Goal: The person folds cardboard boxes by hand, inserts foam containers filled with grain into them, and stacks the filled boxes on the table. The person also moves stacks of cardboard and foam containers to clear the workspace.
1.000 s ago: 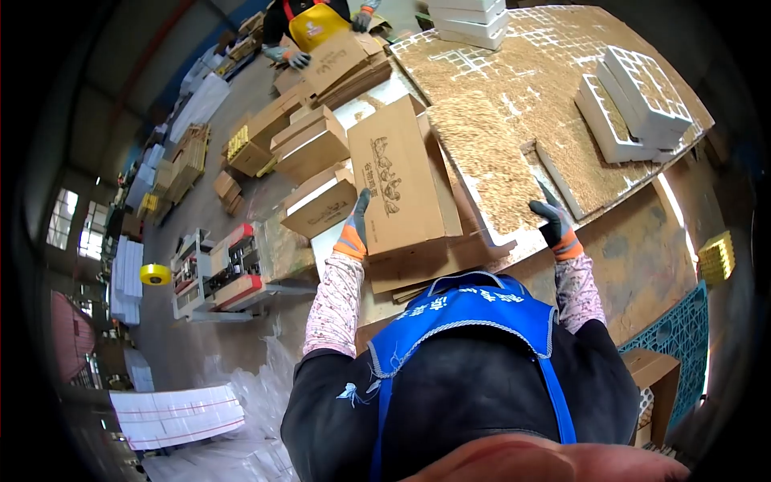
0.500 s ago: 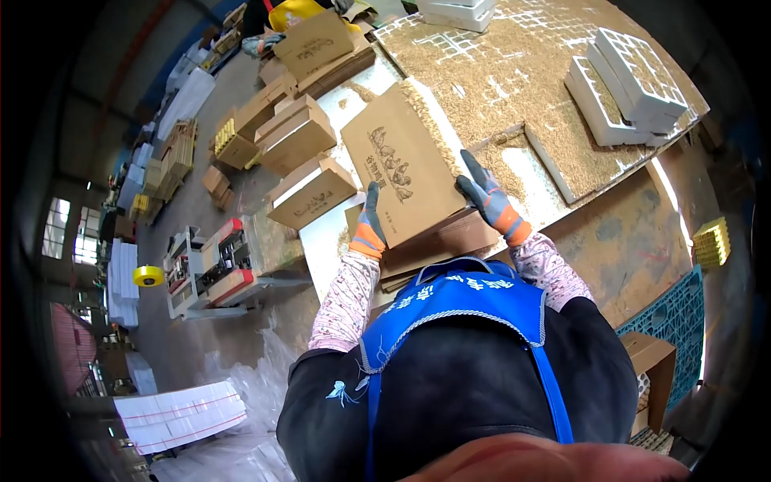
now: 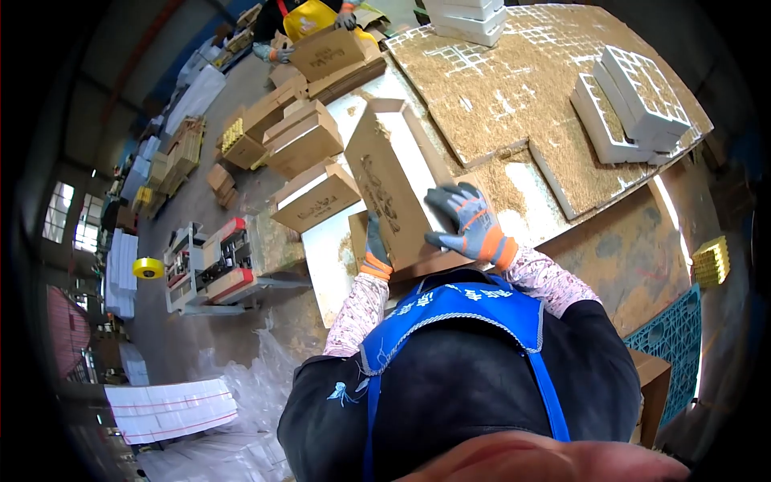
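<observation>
A brown cardboard box (image 3: 384,189) with printed drawings on its front panel stands tilted between my two gloved hands. Its upper side gapes, and the white inside shows. My left hand (image 3: 377,244), in a grey and orange glove, grips the box's near left edge, with part of its fingers hidden. At the box's right side, my right hand (image 3: 467,223) holds the panel near the opening, fingers bent over it and thumb apart. Below the box, flat cardboard (image 3: 440,262) lies close to my blue apron (image 3: 458,309).
Open boxes (image 3: 317,197) stand to the left of the worktable. Husk-covered foam sheets (image 3: 514,88) and white foam trays (image 3: 634,104) lie to the right. Across the table, a co-worker in a yellow apron (image 3: 309,18) handles another box (image 3: 328,55). A taping machine (image 3: 213,265) stands at left.
The flat cardboard box has spread open and shows its inside. My right hand has shifted left and turned over its side. The co-worker's hands have come into view on their box.
</observation>
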`<state>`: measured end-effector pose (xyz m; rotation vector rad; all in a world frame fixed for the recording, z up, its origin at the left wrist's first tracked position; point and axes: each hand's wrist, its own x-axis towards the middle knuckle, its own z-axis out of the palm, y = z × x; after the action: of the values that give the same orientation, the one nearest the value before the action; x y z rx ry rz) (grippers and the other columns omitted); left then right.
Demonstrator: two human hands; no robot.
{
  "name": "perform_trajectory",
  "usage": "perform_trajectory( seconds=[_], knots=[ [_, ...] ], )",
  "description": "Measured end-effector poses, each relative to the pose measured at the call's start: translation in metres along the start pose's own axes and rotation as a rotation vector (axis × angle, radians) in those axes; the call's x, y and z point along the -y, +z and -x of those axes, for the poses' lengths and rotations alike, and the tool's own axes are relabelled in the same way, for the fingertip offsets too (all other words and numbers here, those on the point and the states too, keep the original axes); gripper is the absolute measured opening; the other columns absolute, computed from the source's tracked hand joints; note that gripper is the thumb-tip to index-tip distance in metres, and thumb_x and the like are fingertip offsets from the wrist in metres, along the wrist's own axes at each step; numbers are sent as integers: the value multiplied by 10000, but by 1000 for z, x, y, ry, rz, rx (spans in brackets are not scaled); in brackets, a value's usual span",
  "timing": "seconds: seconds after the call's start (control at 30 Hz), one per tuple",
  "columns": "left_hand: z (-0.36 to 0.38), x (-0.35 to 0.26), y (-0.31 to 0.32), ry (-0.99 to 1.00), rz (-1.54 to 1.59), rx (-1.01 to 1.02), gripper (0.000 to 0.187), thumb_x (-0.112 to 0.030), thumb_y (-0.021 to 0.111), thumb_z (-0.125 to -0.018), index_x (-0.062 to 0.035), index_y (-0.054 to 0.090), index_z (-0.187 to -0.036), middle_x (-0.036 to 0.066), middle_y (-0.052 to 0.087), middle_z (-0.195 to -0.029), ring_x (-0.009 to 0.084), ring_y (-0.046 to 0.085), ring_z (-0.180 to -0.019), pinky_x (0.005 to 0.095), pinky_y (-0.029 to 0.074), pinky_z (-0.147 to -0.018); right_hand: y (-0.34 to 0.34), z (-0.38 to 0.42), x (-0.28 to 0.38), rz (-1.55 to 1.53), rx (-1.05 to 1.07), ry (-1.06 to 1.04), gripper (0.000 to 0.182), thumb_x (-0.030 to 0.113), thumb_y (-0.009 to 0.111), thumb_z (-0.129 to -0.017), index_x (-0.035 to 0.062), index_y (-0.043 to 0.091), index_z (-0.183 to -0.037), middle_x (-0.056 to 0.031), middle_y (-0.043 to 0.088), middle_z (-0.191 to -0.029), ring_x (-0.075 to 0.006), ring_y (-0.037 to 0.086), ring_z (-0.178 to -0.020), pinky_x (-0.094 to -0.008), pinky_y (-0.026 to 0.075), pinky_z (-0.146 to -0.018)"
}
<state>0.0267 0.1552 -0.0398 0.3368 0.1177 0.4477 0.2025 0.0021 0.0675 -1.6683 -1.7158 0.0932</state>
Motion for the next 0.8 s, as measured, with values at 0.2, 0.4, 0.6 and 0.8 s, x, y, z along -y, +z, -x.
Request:
perform_trajectory(
  seconds=[0.2,0.4,0.6,0.8],
  knots=[
    [2,-2,-13,-48,107,11,697,-580,522,-812,-72,420,-1278,124,533,-1198,284,537,-1067,385,472,-895,-33,-48,3,113,-143,-107,605,462,569,-789,71,482,-1242,-176,494,-1241,-320,401,-1209,-457,229,-1045],
    [5,12,6,146,-130,-79,695,-596,489,-822,-78,420,-1280,121,531,-1195,271,535,-1068,367,472,-893,-9,-56,-1,-113,181,-118,501,414,560,-821,26,569,-1137,-187,535,-1179,-322,426,-1198,-445,217,-1059],
    [13,7,26,358,-245,-382,681,-592,493,-823,-91,430,-1280,106,523,-1210,245,524,-1083,358,468,-898,23,3,-57,-1166,-144,362,500,248,535,-857,3,427,-1279,-130,491,-1248,-217,458,-1158,-313,390,-942],
    [-4,18,-10,324,86,-66,701,-469,638,-765,-127,393,-1326,82,436,-1338,291,384,-1236,479,278,-1052,78,49,-29,-1996,203,575,799,636,459,-814,239,133,-1426,-114,314,-1378,-324,351,-1237,-537,418,-887]
  ],
)
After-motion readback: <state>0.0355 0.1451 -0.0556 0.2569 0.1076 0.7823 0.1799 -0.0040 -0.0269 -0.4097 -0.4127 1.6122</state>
